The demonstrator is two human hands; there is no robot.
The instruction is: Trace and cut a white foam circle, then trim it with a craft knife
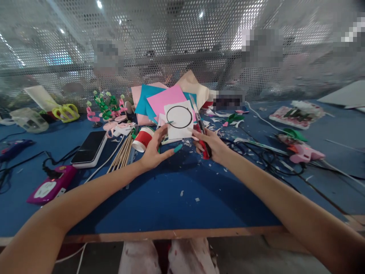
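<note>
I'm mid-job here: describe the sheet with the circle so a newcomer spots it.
On the blue table, find the fanned coloured papers. In front of them, between the left hand and right hand, is a white sheet. Unlike the plain papers behind it, it bears a bold black ring.

Over the blue table, the left hand has a long teal nail on its thumb, and both forearms are bare. Below the table's front edge show pale trouser legs, faintly pinkish, with small darker marks.
</note>
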